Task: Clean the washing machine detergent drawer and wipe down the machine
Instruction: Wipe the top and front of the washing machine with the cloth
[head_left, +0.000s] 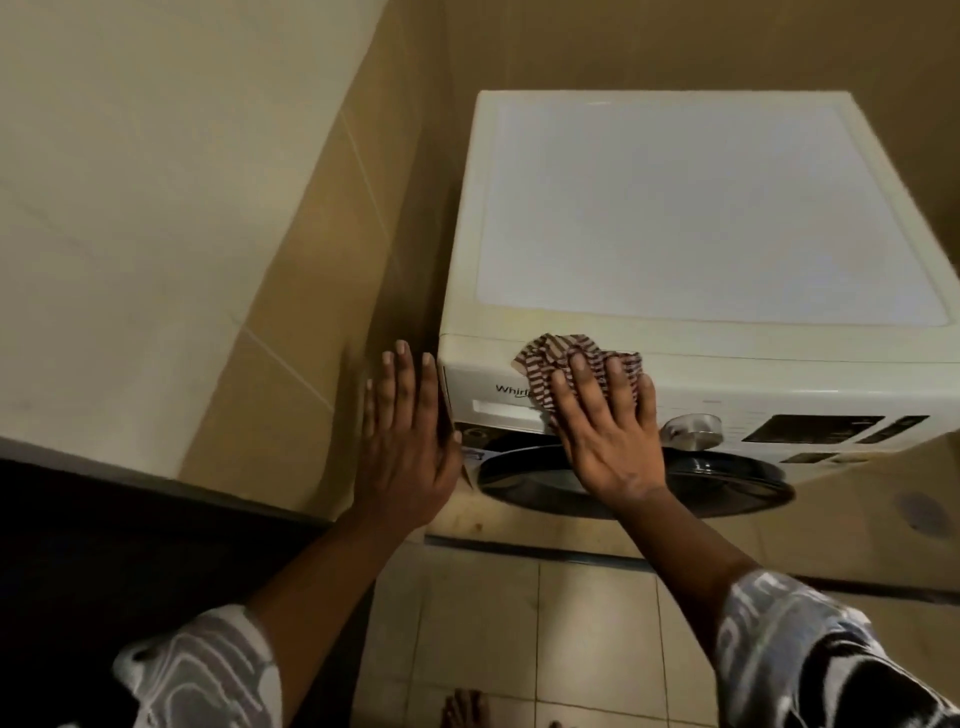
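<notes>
Two sleeves (208, 670) (810, 649), two hands (405, 441) (605, 431), one cloth (545, 358), one washer (701, 208)

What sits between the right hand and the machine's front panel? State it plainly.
The striped cloth lies there, pressed against the washing machine's front panel under the straight fingers of the right hand. The head view shows it.

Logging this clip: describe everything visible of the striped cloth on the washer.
The striped cloth is a small rag of thin, woven-looking fabric with narrow red-brown and white stripes. It lies crumpled against the top front edge of the white washing machine, lapping down over the detergent drawer front and hiding the end of the brand lettering. The right hand presses it with spread, straight fingers that cover its lower part; nothing else touches it.
</notes>
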